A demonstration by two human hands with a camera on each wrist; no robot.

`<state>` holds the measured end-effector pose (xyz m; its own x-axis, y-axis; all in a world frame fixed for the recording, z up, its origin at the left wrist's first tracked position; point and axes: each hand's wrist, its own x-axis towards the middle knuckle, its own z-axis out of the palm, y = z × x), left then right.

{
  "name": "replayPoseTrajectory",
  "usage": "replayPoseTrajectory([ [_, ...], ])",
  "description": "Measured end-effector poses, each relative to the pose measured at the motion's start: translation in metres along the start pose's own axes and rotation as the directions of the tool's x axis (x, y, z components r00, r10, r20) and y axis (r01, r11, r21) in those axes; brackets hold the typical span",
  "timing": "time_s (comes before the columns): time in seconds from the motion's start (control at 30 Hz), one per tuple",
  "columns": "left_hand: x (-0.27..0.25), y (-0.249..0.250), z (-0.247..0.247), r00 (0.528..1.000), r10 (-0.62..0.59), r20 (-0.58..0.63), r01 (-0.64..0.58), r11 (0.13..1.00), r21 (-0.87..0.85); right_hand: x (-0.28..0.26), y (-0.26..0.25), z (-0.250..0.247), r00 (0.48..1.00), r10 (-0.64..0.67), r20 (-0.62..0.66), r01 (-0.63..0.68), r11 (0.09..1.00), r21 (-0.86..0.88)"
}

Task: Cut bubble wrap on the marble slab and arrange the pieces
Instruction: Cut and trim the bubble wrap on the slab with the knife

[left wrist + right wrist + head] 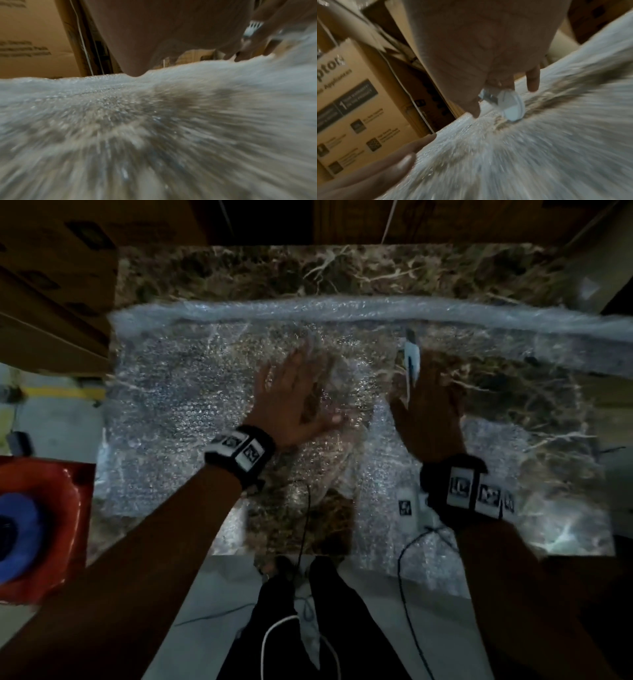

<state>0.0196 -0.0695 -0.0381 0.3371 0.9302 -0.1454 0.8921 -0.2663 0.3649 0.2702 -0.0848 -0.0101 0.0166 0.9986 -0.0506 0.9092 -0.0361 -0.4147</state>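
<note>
Pressing flat with straight, spread fingers, the left hand (294,398) pins the bubble wrap (178,405) near the middle of the marble slab (342,268), while the right hand (428,405) just beside it holds a white cutter (411,361), fingers curled round the handle, blade pointing toward the far edge. The sheet's long axis runs left to right, with a rolled fold along its far side, so the cut line likely lies between the hands. Cardboard boxes (351,108) stand around the slab in dim light.
</note>
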Motion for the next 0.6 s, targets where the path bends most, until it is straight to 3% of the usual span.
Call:
replayPoseTrajectory([
  [0.13,-0.072,0.045,0.003,0.987,0.156,0.047,-0.145,0.973,-0.181,-0.068,0.029,-0.003,0.979,0.192,-0.061,-0.198,0.974,-0.111],
  [0.27,-0.101,0.078,0.037,0.935,0.318,0.161,-0.322,0.947,0.005,-0.109,0.069,0.012,0.956,0.283,0.074,-0.278,0.958,-0.074],
  [0.47,-0.082,0.099,0.051,0.983,0.185,-0.015,-0.178,0.960,0.217,-0.110,0.117,0.002,0.960,0.265,0.091,-0.269,0.963,0.034],
  [0.6,-0.067,0.124,0.047,0.990,0.125,0.062,-0.137,0.958,0.254,-0.108,0.139,-0.013,0.957,0.278,0.083,-0.281,0.960,0.020],
])
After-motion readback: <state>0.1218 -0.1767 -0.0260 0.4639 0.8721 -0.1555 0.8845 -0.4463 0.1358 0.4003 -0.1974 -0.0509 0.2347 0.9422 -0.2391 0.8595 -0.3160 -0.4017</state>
